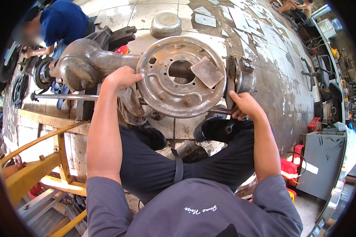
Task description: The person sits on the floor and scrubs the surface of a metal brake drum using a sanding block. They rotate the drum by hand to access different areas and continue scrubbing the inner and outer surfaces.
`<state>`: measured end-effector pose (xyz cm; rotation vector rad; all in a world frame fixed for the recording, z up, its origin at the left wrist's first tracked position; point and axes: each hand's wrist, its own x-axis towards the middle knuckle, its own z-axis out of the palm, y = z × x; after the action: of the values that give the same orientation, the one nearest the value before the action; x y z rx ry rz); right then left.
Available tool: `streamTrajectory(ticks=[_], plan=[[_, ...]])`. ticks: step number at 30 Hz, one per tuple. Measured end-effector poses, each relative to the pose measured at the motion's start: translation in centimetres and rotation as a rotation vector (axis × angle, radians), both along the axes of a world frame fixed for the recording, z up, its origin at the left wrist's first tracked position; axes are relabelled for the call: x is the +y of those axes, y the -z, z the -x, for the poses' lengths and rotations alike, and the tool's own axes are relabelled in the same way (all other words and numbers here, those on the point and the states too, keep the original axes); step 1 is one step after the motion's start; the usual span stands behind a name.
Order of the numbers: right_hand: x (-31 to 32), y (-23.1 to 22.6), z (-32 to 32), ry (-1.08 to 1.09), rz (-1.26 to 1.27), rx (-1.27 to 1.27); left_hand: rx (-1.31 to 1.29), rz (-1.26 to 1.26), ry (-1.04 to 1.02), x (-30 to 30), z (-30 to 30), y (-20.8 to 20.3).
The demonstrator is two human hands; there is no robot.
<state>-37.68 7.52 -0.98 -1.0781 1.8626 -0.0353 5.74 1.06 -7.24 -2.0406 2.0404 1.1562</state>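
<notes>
- Round rusty metal plate (174, 79) sits on the end of a heavy axle housing (87, 63), just in front of the seated person's knees, over a cracked tiled floor (265, 59).
- Left hand (122, 77) grips the plate's left rim, fingers curled over the edge, a dirty rag (126, 104) hanging just below.
- Right hand (243, 104) holds a thin rod (219, 111) at the plate's lower right rim, fingers closed around it.
- A sheet of sandpaper (207, 72) lies on the plate face.
- Judgement: cleaning appears partway; bare grey patches show, but rust remains across most of the face.
- A metal bowl (166, 24) stands beyond; another person (59, 23) works at upper left.
</notes>
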Motion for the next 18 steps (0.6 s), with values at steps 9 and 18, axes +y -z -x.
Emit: streamTrajectory(ticks=[9,18], plan=[[0.6,-1.1,-6.5,-0.637,0.907,0.131,-0.045,-0.015,-0.016,-0.5,0.4,-0.9],[-4.2,5.0,-7.1,-0.914,0.897,0.380,-0.096,-0.083,-0.039,0.0,2.0,-2.8]])
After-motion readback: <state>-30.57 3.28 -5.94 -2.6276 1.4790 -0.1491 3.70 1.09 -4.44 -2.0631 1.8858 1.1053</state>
